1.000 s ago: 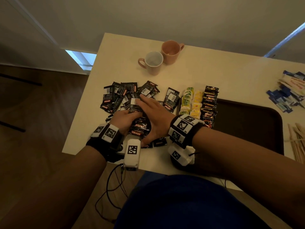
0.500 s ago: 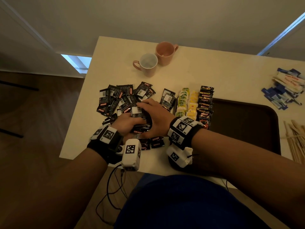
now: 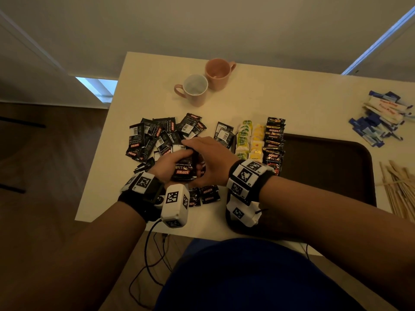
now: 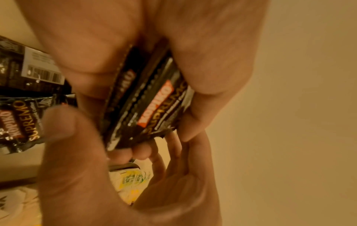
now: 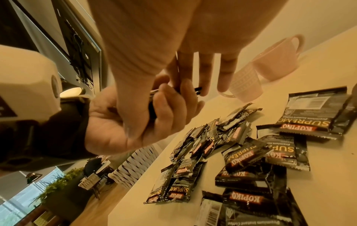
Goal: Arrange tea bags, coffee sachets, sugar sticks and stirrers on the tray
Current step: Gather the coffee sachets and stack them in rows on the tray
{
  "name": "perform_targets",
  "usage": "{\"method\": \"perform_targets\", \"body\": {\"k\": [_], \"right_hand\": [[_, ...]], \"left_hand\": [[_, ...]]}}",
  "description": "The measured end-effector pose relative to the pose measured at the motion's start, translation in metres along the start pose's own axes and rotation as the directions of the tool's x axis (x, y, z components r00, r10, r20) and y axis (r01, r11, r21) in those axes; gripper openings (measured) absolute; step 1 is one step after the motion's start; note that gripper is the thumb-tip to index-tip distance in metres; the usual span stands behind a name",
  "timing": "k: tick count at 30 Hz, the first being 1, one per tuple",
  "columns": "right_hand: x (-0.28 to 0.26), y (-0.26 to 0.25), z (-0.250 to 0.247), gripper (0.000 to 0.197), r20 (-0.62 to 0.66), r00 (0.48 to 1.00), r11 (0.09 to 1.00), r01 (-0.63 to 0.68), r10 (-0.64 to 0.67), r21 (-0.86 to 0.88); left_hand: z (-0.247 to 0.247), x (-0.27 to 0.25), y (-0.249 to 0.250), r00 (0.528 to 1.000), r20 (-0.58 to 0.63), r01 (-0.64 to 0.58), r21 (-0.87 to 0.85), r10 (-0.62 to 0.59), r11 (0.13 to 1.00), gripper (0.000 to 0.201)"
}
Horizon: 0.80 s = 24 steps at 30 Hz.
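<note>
The brown tray (image 3: 325, 167) holds rows of tea bags (image 3: 243, 140) and coffee sachets (image 3: 274, 140) at its left edge, while both the left hand (image 3: 167, 166) and right hand (image 3: 211, 158) grip a sachet stack (image 3: 185, 168), its count hidden by fingers, above the surface (image 3: 292, 97).

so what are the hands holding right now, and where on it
A stack of black coffee sachets: left hand wraps its lower end, right hand covers its top and side.
</note>
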State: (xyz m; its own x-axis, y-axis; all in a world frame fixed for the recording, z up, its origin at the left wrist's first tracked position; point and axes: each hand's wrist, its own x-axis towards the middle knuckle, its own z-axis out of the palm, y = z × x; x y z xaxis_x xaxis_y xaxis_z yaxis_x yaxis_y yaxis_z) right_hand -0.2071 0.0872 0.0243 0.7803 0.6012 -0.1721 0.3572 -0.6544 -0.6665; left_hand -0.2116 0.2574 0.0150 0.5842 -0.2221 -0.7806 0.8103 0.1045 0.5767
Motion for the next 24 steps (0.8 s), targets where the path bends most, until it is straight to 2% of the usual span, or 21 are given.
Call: {"method": "perform_targets", "body": {"k": [2, 4, 6, 8, 11, 14, 16, 21, 24], "right_hand": [[0.002, 0.002, -0.004, 0.105, 0.059, 0.997, 0.998, -0.057, 0.055, 0.035], [0.006, 0.011, -0.013, 0.098, 0.101, 0.971, 0.97, -0.224, 0.214, 0.091], [0.013, 0.028, -0.026, 0.079, 0.058, 0.92, 0.915, -0.392, 0.388, 0.097], [0.023, 0.046, -0.038, 0.057, -0.007, 0.875, 0.875, -0.484, 0.485, 0.01], [0.04, 0.055, -0.037, 0.042, 0.074, 0.88, 0.87, -0.446, 0.469, -0.211], [0.054, 0.044, -0.017, 0.042, 0.189, 0.889, 0.877, -0.339, 0.417, -0.342], [0.062, 0.039, -0.003, 0.055, 0.236, 0.884, 0.862, -0.282, 0.404, -0.42], [0.061, 0.038, 0.023, 0.094, 0.262, 0.872, 0.83, -0.242, 0.413, -0.503], [0.06, 0.04, 0.026, 0.092, 0.194, 0.899, 0.853, -0.277, 0.393, -0.443]], "left_hand": [[-0.002, 0.004, -0.001, 1.0, 0.016, 0.017, -0.036, -0.016, 0.999, 0.027], [-0.007, 0.007, -0.002, 1.0, -0.008, 0.003, -0.093, -0.004, 0.996, 0.023], [-0.011, 0.009, -0.003, 0.999, -0.038, -0.039, -0.165, 0.033, 0.985, 0.022], [-0.015, 0.013, -0.004, 0.997, -0.037, -0.076, -0.185, 0.07, 0.98, 0.03], [-0.017, 0.014, -0.004, 0.996, -0.044, -0.08, -0.178, 0.073, 0.981, 0.028], [-0.018, 0.016, -0.007, 0.997, -0.052, -0.07, -0.196, 0.061, 0.978, 0.029], [-0.021, 0.018, -0.011, 0.995, -0.083, -0.062, -0.178, 0.048, 0.982, 0.029], [-0.029, 0.022, -0.022, 0.988, -0.157, -0.033, -0.203, 0.0, 0.979, 0.023], [-0.034, 0.022, -0.028, 0.983, -0.18, -0.012, -0.238, -0.032, 0.971, 0.022]]}}
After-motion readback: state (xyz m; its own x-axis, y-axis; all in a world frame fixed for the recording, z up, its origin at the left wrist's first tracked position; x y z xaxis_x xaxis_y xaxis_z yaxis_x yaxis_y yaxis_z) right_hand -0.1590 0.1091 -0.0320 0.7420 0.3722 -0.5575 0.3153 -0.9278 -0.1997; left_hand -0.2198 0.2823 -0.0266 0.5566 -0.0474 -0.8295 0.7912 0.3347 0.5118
